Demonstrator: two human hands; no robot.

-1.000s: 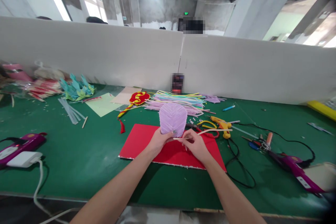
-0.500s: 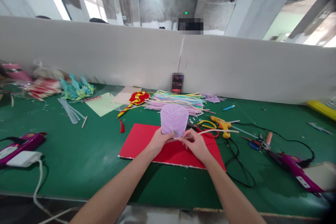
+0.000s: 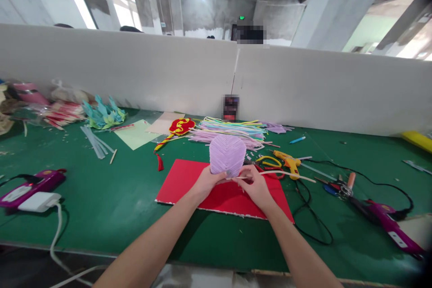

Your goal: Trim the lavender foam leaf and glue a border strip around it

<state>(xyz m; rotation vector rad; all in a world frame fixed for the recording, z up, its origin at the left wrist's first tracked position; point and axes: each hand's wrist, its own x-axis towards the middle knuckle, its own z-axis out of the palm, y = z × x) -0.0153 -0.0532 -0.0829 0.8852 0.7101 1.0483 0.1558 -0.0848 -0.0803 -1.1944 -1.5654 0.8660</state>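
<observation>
Left hand (image 3: 208,181) pinches the upright lilac leaf-shaped woven piece (image 3: 227,154) by its base above the flat red sheet (image 3: 184,182), right hand (image 3: 254,185) at its three o'clock closed on a thin pale strip (image 3: 286,173) meeting that base; threading it in likely needs steady tension.

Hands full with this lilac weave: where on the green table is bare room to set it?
Bare table: between the red board and the white charger, and along the near edge. Crowded: glue gun and cables right of the board, strips behind the lilac weave.
</observation>
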